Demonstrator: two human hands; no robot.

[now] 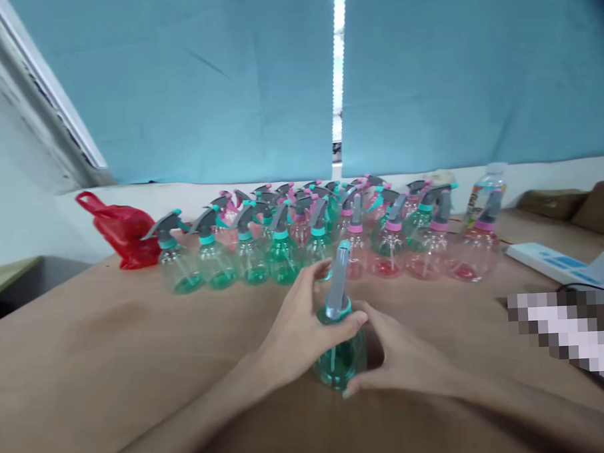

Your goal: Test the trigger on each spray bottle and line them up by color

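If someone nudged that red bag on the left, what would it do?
The red bag would probably crumple rather than tip stiffly, since its thin sides look creased. Its bulging body suggests something inside, so it may sag when lifted by the upright loop.

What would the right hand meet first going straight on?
The right hand points at the near green bottle, probably its first contact; depth leaves unclear whether its fingers touch it.

Green bottle (pixel 342 358) (grey trigger (pixel 338 281), that is).
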